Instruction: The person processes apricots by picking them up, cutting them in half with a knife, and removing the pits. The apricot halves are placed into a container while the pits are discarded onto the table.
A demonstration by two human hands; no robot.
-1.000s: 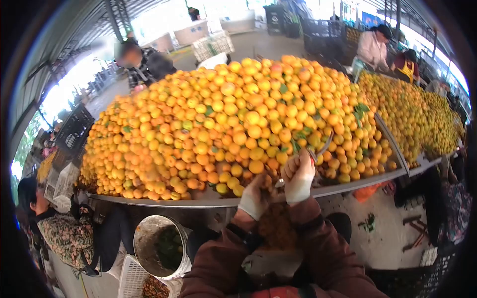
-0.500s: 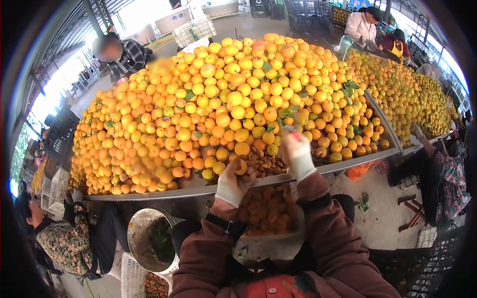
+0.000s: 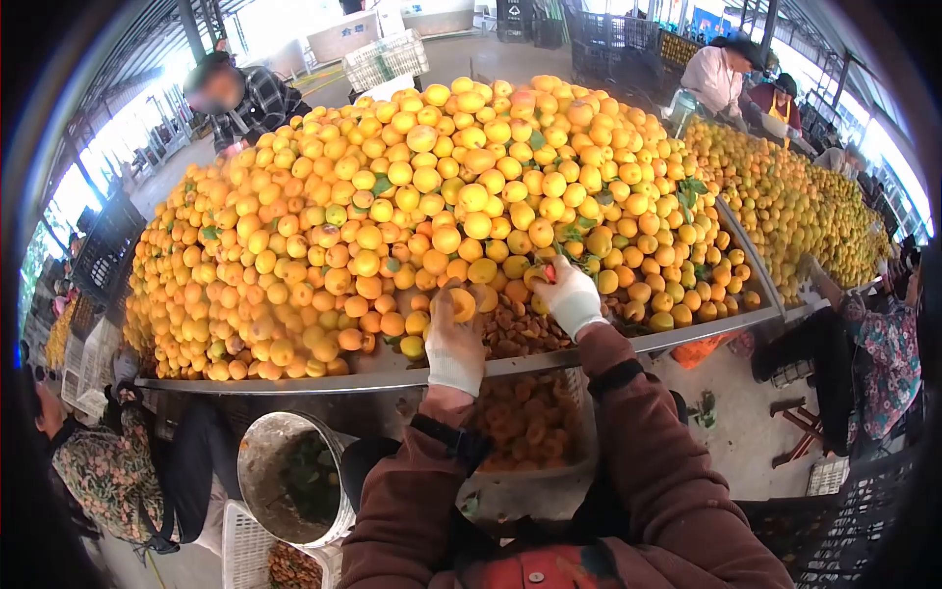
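Observation:
A large heap of apricots (image 3: 392, 211) covers the metal-edged table (image 3: 363, 381) in front of me. At the heap's near edge, my left hand (image 3: 455, 346), in a white fingerless glove, is closed around an apricot (image 3: 461, 305). My right hand (image 3: 571, 298), gloved the same way, is pinched on a small red object (image 3: 549, 273), mostly hidden by the fingers. An orange fruit touches its fingertips. Brown apricot pits (image 3: 512, 332) lie between the two hands. Below the table edge, a crate (image 3: 589, 417) holds apricot pieces (image 3: 530, 422).
A white bucket (image 3: 257, 471) with leaves stands at my left, by a white basket (image 3: 240, 550) of brown pits. A black crate (image 3: 834, 530) is at lower right. People sit at both sides; another person (image 3: 245, 103) leans over the far left. A metal divider (image 3: 751, 245) separates a second heap.
My left hand has risen and turned, bringing the apricot up and left. My right hand has moved slightly left, from above the heap toward the left hand.

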